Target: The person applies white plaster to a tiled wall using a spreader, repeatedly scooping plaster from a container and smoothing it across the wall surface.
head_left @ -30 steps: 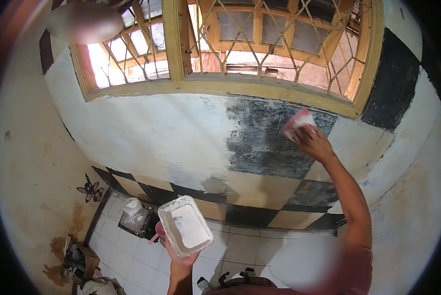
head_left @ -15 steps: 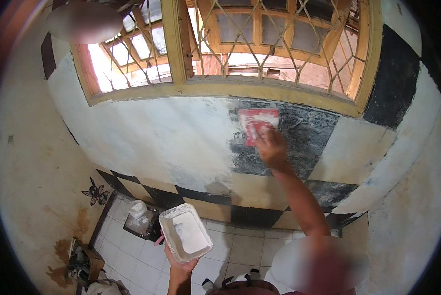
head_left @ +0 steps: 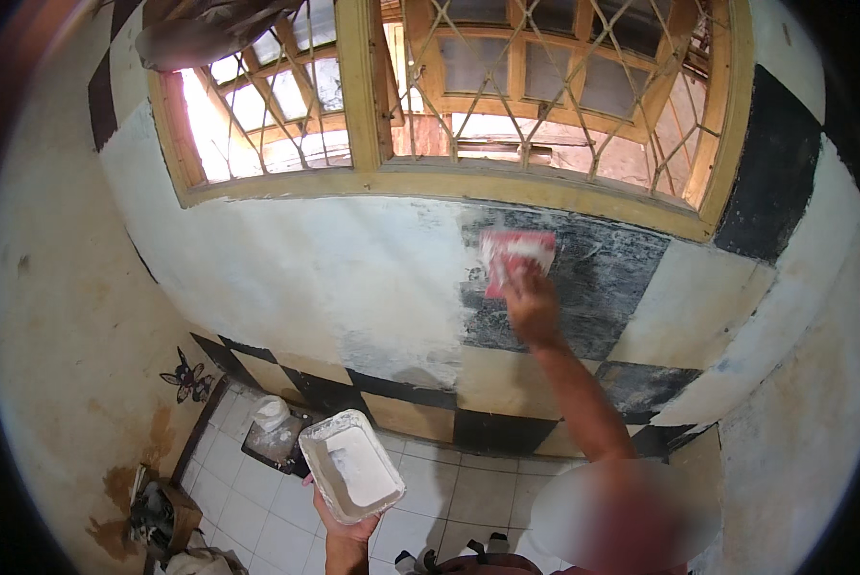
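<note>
My right hand (head_left: 533, 307) grips a red, flat, square spreader (head_left: 509, 251) with white paste smeared across it. The spreader lies against the dark square (head_left: 603, 278) of the wall under the window, close to the edge of the white coat (head_left: 325, 259). In my left hand (head_left: 348, 527) is a rectangular white tub (head_left: 388, 502), tilted toward me and caked at the rim. White paste (head_left: 365, 470) fills much of the tub. The fingers of my left hand are mostly hidden beneath it.
A yellow-framed window (head_left: 430, 180) with a metal grille spans the wall above. On the tiled floor (head_left: 277, 494) a white bag (head_left: 271, 414) sits on a dark square stand (head_left: 277, 445). A box of odds and ends (head_left: 176, 517) stands at the lower left. Light and dark squares pattern the wall.
My right hand and the spreader have shifted slightly right and down in the picture. The tub has moved a little left and lower. The whole view has shifted slightly.
</note>
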`<action>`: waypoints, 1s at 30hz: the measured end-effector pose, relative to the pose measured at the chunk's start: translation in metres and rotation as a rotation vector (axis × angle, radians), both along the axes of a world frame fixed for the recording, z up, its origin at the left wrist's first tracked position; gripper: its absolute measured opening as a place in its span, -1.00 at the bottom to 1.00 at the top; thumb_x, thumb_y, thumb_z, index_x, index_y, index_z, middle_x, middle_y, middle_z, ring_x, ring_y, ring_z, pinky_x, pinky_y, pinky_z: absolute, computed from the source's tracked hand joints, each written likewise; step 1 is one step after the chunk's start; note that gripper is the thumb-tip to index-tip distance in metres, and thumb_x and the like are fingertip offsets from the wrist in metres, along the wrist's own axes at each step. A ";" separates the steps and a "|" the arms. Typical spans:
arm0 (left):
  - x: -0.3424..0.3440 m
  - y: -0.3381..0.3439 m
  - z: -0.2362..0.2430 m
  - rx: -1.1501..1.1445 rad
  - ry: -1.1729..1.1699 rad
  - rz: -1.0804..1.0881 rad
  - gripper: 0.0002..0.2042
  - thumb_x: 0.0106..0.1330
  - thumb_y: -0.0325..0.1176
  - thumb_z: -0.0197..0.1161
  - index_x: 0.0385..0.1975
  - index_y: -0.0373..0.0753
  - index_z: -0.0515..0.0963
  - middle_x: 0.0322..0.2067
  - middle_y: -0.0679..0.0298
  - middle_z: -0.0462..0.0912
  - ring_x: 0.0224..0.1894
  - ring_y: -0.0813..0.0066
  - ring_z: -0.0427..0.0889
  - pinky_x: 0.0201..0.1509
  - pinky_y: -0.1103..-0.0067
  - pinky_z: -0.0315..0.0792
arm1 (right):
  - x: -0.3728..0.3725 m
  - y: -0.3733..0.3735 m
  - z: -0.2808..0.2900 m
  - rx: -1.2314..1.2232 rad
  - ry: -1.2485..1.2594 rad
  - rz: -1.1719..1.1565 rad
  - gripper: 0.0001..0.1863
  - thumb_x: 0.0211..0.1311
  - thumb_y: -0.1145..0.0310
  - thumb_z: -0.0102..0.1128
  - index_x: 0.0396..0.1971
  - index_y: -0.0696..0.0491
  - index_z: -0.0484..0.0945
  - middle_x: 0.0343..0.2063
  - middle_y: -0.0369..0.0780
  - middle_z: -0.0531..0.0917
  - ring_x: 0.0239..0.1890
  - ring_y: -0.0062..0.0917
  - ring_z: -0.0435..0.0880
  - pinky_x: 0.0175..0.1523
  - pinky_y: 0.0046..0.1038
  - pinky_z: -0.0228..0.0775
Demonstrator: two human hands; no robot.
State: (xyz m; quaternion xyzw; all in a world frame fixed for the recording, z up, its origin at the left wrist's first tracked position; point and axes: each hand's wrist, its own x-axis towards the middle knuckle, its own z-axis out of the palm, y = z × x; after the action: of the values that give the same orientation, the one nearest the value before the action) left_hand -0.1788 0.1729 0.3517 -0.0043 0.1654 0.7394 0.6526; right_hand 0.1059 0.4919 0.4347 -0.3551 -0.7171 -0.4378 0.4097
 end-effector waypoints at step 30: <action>0.013 0.010 -0.013 -0.006 0.020 -0.062 -0.43 0.41 0.10 -0.19 0.28 -0.10 0.35 0.13 0.13 0.54 0.10 -0.04 0.59 0.04 -0.14 0.48 | 0.170 0.028 -0.003 0.293 0.808 -0.098 -0.72 0.29 0.33 0.19 -0.04 0.08 0.48 -0.17 -0.15 0.62 -0.06 -0.25 0.60 0.09 -0.25 0.39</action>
State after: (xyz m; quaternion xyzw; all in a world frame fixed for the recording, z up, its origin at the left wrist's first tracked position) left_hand -0.1656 0.1828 0.3390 0.0063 0.1742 0.7185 0.6734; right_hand 0.2758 0.5201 0.4313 -0.4700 -0.4115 -0.3796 0.6824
